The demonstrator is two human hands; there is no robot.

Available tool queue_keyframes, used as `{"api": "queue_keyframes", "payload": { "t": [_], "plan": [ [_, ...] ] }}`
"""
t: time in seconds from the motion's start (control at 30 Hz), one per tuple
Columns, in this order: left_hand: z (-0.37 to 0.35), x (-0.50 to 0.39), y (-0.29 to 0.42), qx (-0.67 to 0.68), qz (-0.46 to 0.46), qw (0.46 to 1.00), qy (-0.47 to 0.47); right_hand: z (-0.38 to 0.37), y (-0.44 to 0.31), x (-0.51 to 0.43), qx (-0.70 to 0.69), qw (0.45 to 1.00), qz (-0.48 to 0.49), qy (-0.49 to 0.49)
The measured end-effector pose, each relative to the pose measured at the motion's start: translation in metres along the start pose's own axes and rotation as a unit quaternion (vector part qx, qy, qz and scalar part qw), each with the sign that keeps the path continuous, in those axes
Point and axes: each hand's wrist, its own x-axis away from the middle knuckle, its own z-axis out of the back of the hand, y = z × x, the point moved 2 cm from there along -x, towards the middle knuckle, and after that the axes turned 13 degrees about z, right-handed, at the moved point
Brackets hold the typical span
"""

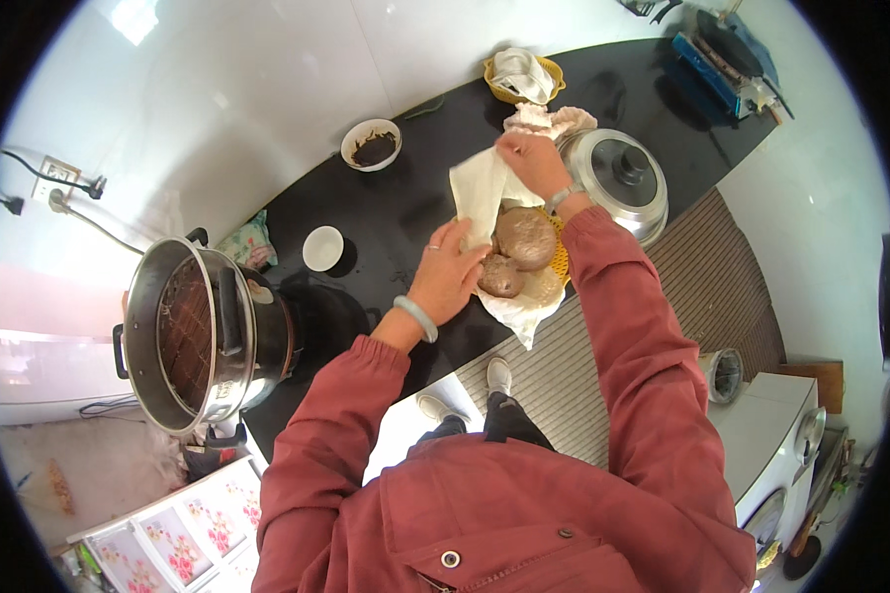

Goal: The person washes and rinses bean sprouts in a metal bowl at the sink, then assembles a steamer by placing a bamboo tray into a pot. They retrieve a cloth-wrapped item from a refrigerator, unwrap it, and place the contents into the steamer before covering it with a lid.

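My right hand point(535, 164) pinches the upper edge of a white cloth point(480, 189) and holds it raised. At the lower end of that cloth is my left hand point(449, 268), its fingers on the fabric and close against the buns. A large brown, rounded bun or dough piece point(525, 237) and a smaller brown one point(500, 276) sit in a yellow plastic basket point(559, 261). The cloth lines this basket and hangs over its near rim. Part of the buns is hidden by the left fingers and the cloth.
A lidded metal pot point(630, 174) stands just right of the basket on the black countertop point(423, 193). Leftward are a white cup point(322, 248), a bowl with dark contents point(371, 145) and a large open steamer pot point(185, 333). Behind sits another yellow basket point(498, 87) with cloth.
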Motion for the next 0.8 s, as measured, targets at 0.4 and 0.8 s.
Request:
{"api": "queue_keyframes", "payload": {
  "t": [0.4, 0.8],
  "plan": [
    [-0.03, -0.023, -0.059, -0.028, 0.215, 0.976, -0.009, -0.013, -0.052, 0.108, 0.157, 0.982, -0.096, -0.032],
    [-0.056, -0.023, -0.065, 0.083, 0.334, 0.939, 0.018, -0.041, -0.033, 0.115, 0.19, 0.963, -0.184, -0.048]
  ]
}}
